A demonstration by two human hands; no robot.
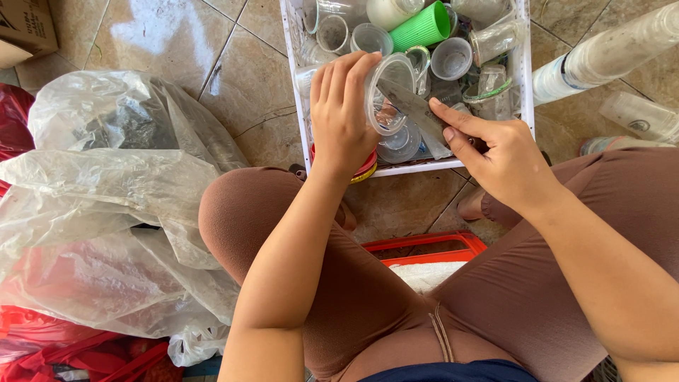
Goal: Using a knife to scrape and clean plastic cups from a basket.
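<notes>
The white crate [527, 85] at twelve o'clock is packed with clear cups and a green cup [422, 28], leaving no free gap inside. At nine o'clock, crumpled plastic bags [106, 191] block the floor. Bare tile floor [233, 78] lies open at eleven o'clock. At two o'clock, a stack of clear cups [608, 53] bars passage.

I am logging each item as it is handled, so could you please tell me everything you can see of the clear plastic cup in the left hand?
The clear plastic cup is thin, see-through plastic with a rolled round rim. It lies tilted on its side, mouth toward the camera, above the white crate. The left hand grips its wall, fingers curled over the top. The knife in the right hand has its grey blade laid across the mouth.
</notes>
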